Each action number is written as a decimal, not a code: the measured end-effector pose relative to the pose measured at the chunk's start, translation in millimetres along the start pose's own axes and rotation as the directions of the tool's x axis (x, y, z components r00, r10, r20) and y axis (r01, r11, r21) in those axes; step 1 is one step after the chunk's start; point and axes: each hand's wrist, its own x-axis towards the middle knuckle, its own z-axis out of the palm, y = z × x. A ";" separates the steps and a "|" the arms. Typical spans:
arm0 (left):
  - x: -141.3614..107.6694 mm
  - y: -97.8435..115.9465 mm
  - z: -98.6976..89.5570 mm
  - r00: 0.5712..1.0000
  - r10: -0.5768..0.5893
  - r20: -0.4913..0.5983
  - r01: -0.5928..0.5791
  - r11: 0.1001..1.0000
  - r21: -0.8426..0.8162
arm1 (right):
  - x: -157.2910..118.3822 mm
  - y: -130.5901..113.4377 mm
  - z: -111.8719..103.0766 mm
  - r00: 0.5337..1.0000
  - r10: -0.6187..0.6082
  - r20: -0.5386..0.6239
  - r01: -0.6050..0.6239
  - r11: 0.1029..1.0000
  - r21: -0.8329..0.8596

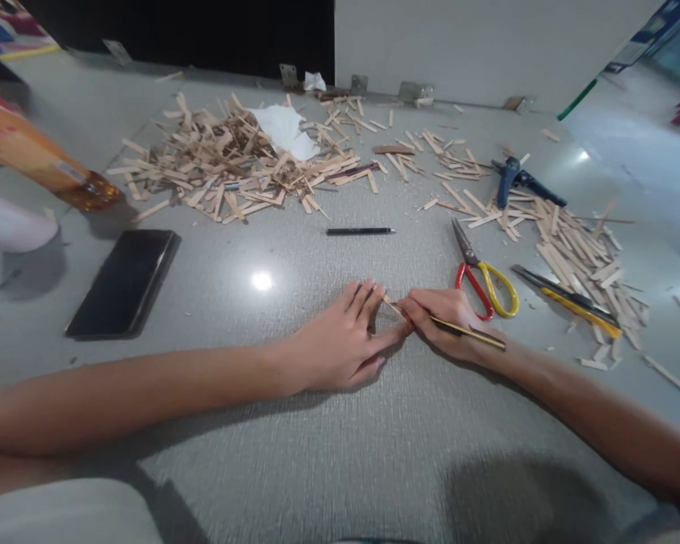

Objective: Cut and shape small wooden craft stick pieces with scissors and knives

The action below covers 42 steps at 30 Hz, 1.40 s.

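Observation:
My right hand (439,317) is closed around a black-and-yellow pencil (476,334), its tip end down near the tabletop. Under the fingertips of my left hand (337,336) lies a small flat wooden stick (390,303), pinned against the table, and the pencil's tip meets it. Most of the stick is hidden by fingers. The two hands nearly touch at the left index finger. Beyond them rests a thin black pen (360,231). Just past my right hand lie scissors (479,272) with one red and one yellow handle.
A big heap of wooden pieces (221,166) with white tissue (286,130) spreads at the back. To the right are more cut sticks (578,249), a yellow utility knife (572,302) and a dark blue cutter tool (508,181). A phone (123,283) and an orange-labelled bottle (39,147) are left.

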 end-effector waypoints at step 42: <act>2.3 1.0 -5.3 0.997 -0.006 0.073 -0.001 0.994 0.105 | -0.6 -0.7 -5.0 0.991 -0.124 0.042 0.126 0.990 -0.057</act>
